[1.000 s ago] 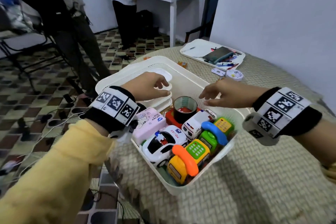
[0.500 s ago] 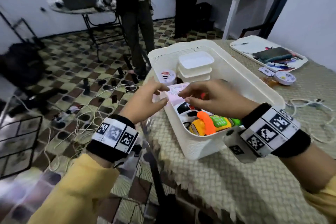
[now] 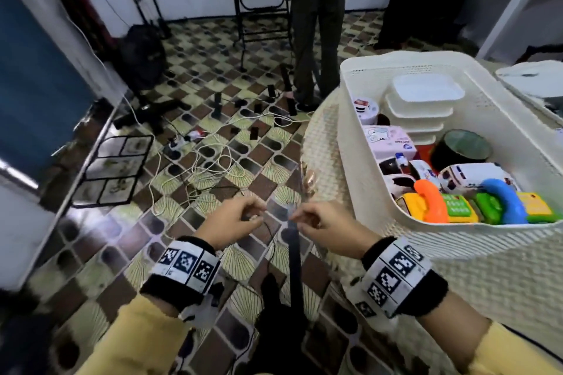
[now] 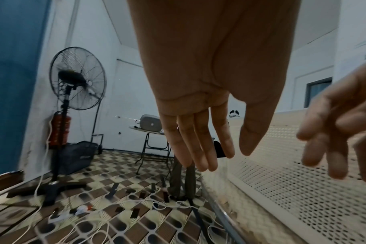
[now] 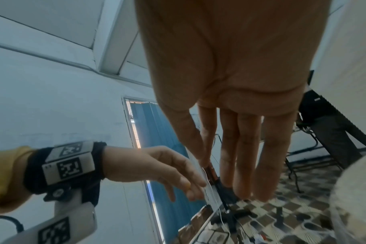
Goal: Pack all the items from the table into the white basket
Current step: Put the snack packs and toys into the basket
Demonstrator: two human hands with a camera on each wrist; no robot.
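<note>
At lower centre of the head view, off the surface's (image 3: 323,143) edge and over tiled floor (image 3: 195,119): left hand (image 3: 231,222) and right hand (image 3: 323,227), fingertips near each other. Wrist views show both with fingers straight and relaxed, holding nothing. White basket (image 3: 347,119), right of frame: perforated plastic, rounded rim, standing at the woven-textured surface's edge. Contents: stacked white containers (image 3: 423,100), pink box (image 3: 390,140), toy cars (image 3: 475,175), toy phones (image 3: 457,207). Cables (image 3: 213,167) strewn on floor.

One white basket (image 3: 411,216), two toy phones (image 3: 438,204), three toy cars (image 3: 472,176).
</note>
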